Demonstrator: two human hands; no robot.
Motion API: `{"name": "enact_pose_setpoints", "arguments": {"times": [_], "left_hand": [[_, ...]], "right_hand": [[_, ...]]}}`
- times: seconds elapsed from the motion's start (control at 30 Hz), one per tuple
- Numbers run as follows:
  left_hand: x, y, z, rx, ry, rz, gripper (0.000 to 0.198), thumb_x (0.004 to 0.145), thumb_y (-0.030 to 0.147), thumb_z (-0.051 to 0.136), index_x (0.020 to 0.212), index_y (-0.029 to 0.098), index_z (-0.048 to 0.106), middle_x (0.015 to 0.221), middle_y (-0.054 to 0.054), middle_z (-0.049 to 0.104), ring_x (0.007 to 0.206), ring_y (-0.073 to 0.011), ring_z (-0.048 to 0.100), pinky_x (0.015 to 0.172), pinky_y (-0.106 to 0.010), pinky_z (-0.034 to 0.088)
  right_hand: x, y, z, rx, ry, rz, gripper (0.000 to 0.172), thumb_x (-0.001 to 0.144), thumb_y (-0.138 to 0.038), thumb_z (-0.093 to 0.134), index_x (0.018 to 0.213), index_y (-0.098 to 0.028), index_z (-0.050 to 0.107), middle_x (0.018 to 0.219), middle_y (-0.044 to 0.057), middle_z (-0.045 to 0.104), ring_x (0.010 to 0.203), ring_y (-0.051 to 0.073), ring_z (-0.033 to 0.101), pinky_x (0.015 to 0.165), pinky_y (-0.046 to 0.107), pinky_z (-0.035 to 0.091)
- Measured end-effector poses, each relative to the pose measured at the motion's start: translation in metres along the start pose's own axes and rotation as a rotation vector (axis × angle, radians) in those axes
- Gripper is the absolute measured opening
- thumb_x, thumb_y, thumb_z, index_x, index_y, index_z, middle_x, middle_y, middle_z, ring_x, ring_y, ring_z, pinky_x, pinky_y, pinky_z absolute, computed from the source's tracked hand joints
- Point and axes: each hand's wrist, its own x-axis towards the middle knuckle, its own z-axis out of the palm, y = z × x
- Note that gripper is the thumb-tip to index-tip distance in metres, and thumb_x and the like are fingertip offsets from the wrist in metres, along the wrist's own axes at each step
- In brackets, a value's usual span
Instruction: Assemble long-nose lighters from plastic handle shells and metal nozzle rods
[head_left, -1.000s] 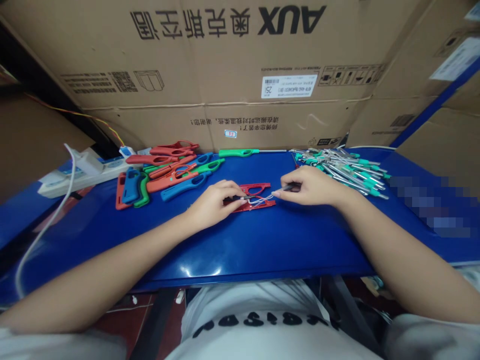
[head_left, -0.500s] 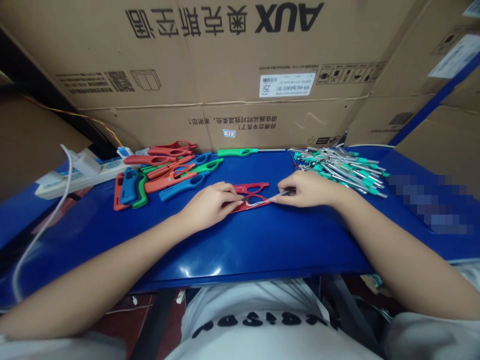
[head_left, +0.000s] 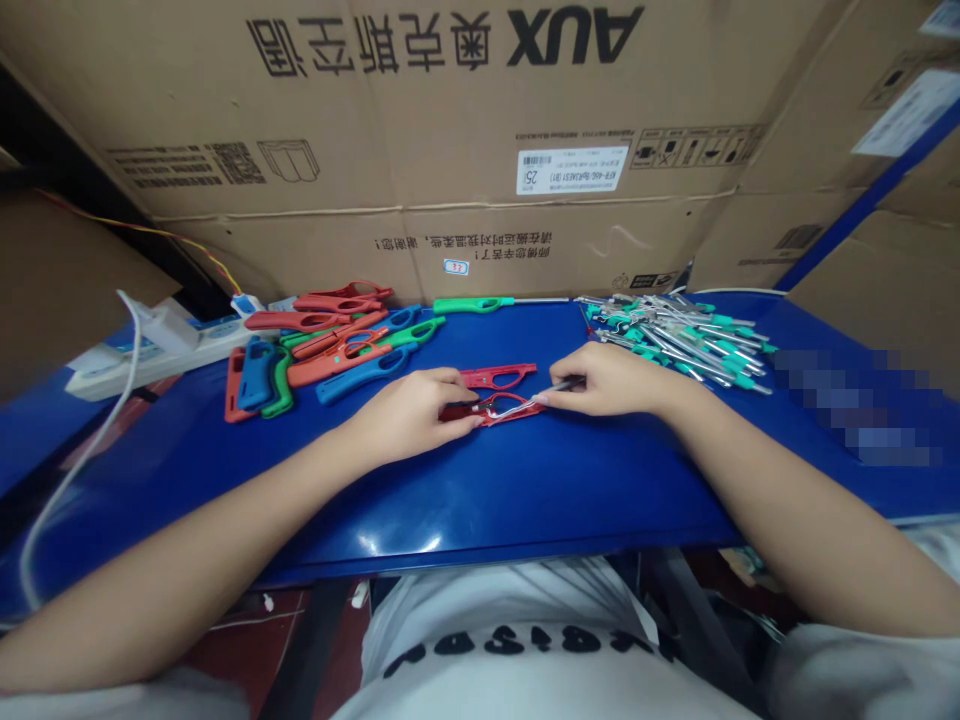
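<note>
My left hand (head_left: 409, 412) is closed around the handle end of a red lighter shell half (head_left: 534, 404), thumb along the near edge and fingers over the far side. The shell lies open side up, with dark parts and a pale wire inside. At its other end, my right hand (head_left: 611, 382) pinches a thin metal lighter tube (head_left: 568, 384). A second red shell half (head_left: 504, 377) rests just beyond the first, partly hidden by my left fingers.
Red, blue, green and orange lighter shells (head_left: 352, 371) are heaped at the left. At the right lies a pile of metal tubes with green ends (head_left: 694, 345). A green lighter (head_left: 472, 304) lies by the cardboard (head_left: 337, 235). A power strip (head_left: 180, 352) sits far left.
My left fingertips have drawn back left and spread from a pinch over the shell's opening to a grip around its handle. My right hand has barely moved.
</note>
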Motion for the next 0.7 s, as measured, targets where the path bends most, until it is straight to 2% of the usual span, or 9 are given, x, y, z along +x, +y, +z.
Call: {"name": "enact_pose_setpoints", "arguments": {"times": [0.17,0.37,0.53,0.7], "left_hand": [[0.0,0.004,-0.006,0.015,-0.029,-0.038,0.03,0.092,0.036,0.066,0.113,0.017,0.076,0.104,-0.008,0.072,0.087,-0.019,0.07,0.072,-0.026,0.053],[-0.002,0.009,-0.012,0.039,-0.084,-0.043,0.04,0.084,0.038,0.073,0.12,0.02,0.073,0.112,-0.007,0.072,0.094,-0.0227,0.071,0.078,-0.029,0.055],[-0.005,0.007,-0.008,0.041,-0.111,-0.003,0.027,0.092,0.029,0.064,0.117,0.024,0.074,0.112,-0.006,0.071,0.095,-0.0204,0.071,0.082,-0.028,0.055],[-0.007,0.008,-0.004,0.166,-0.108,0.021,0.024,0.097,0.03,0.058,0.116,0.026,0.073,0.114,-0.005,0.069,0.097,-0.0202,0.07,0.081,-0.027,0.053]], "right_hand": [[0.0,-0.002,0.001,0.053,0.021,-0.001,0.053,0.092,-0.061,0.053,0.061,-0.02,0.043,0.054,-0.004,0.043,0.052,0.01,0.035,0.055,0.028,0.023],[0.0,-0.001,0.001,0.064,0.003,-0.002,0.053,0.092,-0.063,0.052,0.061,-0.02,0.043,0.054,-0.004,0.04,0.052,0.01,0.034,0.055,0.028,0.022],[0.0,0.0,0.002,0.068,0.002,0.001,0.054,0.092,-0.063,0.052,0.061,-0.02,0.043,0.054,-0.004,0.04,0.051,0.01,0.035,0.054,0.028,0.023],[0.0,-0.001,0.002,0.06,-0.022,0.007,0.053,0.092,-0.063,0.052,0.061,-0.02,0.045,0.055,-0.004,0.041,0.052,0.01,0.035,0.055,0.028,0.023]]}}
